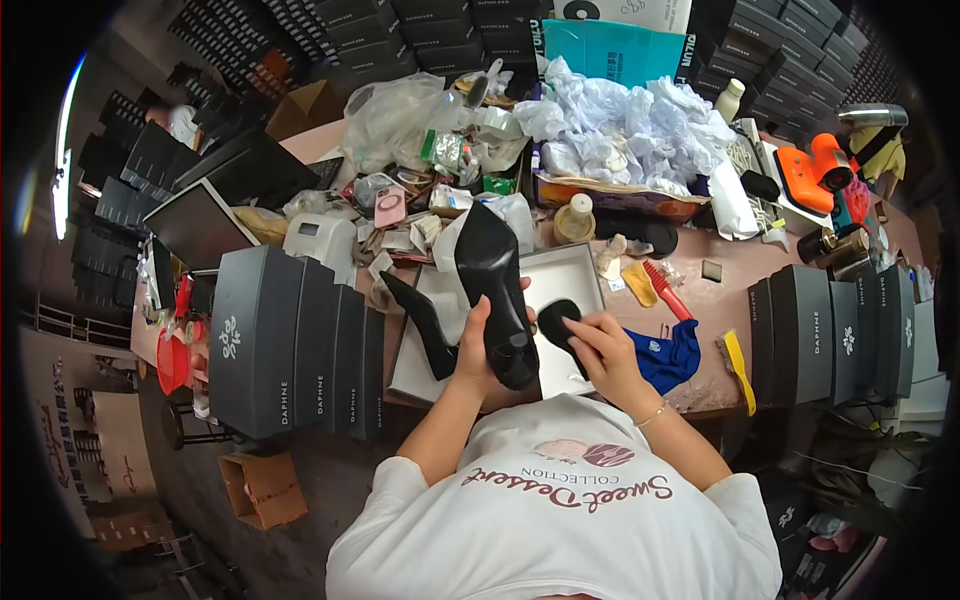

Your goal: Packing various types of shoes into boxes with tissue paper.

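Observation:
My left hand (476, 352) is wrapped round a black pointed high-heeled shoe (488, 262), held up with its toe away from me and its sole showing. Between the fingers of my right hand (612, 362) is a black oval pad (557, 321), close to the shoe's right side but apart from it. A second black heeled shoe (424, 322) lies on its side in the left part of an open white shoe box (572, 274), with white paper beside it. The held shoe and my hands are over this box.
Dark shoe boxes stand at left (262, 345) and right (790, 335). Right of the white box lie a blue cloth (668, 358), a red brush (667, 290) and a yellow-handled brush (737, 368). Crumpled paper (625, 125) fills a container behind; a bottle (574, 219) stands before it.

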The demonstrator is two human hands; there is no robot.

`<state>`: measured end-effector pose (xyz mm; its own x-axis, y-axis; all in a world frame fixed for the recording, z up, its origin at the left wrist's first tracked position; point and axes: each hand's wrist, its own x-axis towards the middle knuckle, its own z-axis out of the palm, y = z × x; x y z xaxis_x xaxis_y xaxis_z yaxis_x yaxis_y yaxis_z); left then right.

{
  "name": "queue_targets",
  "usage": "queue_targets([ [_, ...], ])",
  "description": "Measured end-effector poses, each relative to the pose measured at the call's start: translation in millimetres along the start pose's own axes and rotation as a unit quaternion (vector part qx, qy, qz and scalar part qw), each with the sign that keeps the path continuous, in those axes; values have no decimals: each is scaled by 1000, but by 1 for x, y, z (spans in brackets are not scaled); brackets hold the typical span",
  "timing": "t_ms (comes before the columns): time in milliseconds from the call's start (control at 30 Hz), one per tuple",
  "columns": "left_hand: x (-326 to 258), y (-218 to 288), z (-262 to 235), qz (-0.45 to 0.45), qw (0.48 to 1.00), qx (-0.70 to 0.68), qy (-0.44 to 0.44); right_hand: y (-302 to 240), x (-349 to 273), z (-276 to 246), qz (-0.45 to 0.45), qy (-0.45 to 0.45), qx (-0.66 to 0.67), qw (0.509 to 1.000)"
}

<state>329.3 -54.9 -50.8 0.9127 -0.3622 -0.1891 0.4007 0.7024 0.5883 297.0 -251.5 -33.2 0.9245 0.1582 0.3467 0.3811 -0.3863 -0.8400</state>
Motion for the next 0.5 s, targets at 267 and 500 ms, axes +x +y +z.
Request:
queue_targets([
  [267,24,27,-24,202,902,369,100,33,-7,-10,105,-2,-2,994],
  [500,14,-29,27,208,813,544,3,62,31,26,294,37,323,899],
])
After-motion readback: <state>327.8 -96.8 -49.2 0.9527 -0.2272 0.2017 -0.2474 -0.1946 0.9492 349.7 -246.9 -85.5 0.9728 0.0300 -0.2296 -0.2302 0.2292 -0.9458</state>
